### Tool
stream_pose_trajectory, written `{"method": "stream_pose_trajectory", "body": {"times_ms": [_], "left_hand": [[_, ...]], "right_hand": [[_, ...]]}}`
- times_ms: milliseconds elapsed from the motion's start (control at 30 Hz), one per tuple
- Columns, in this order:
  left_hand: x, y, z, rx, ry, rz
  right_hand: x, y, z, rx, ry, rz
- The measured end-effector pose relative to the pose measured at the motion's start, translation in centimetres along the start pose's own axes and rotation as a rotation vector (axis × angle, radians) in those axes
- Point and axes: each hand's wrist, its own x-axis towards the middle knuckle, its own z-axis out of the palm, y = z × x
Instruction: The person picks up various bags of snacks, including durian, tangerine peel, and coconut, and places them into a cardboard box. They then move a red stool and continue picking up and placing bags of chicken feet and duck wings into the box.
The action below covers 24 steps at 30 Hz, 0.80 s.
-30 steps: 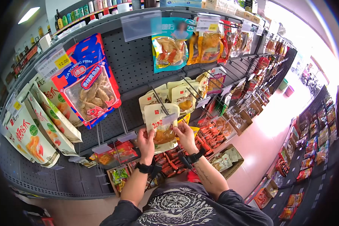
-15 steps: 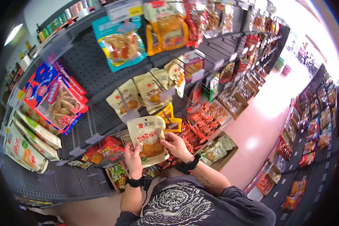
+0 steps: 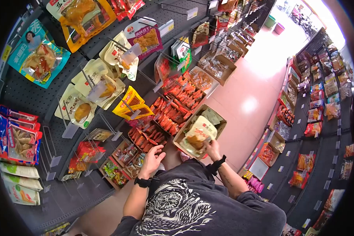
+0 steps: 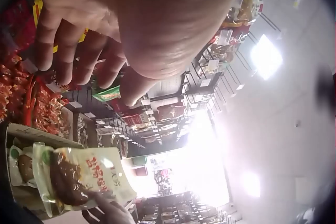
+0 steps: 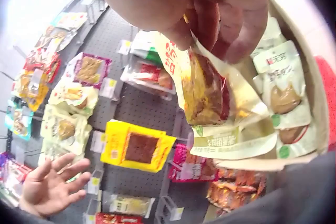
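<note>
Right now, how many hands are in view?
2: the right hand pinches a cream packet at an open cardboard box; the left hand, empty, is left of it in the head view. No hand seems hidden.

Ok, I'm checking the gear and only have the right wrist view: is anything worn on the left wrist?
Observer: Yes, the head view shows a black band around the wrist of the left hand.
Operator: And the right hand, holding the pouch: does its wrist have one?
Observer: It does; a second black band shows there.
Operator: What is on the other side of the aisle?
Observer: A dark shelf with packets hanging along it.
</note>
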Motion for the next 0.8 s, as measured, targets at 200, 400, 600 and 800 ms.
{"method": "stream_pose_trajectory", "body": {"times_ms": [200, 400, 600, 800], "left_hand": [[-0.6, -2.9, 0.2, -0.087, 0.068, 0.014], [-1.4, -1.7, -6.2, -0.298, 0.284, 0.074], [1.2, -0.5, -19.2, 0.018, 1.171, 0.317], [7.5, -3.8, -27.6, 0.368, 1.439, 0.348]], "right_hand": [[7.6, 6.5, 0.5, -0.212, 0.030, 0.103], [16.4, 20.3, 7.5, 0.216, -0.205, 0.087], [-0.2, -4.4, 11.7, 0.322, -0.633, 0.120], [-7.7, -12.7, 14.7, 0.196, -0.706, -0.107]]}}
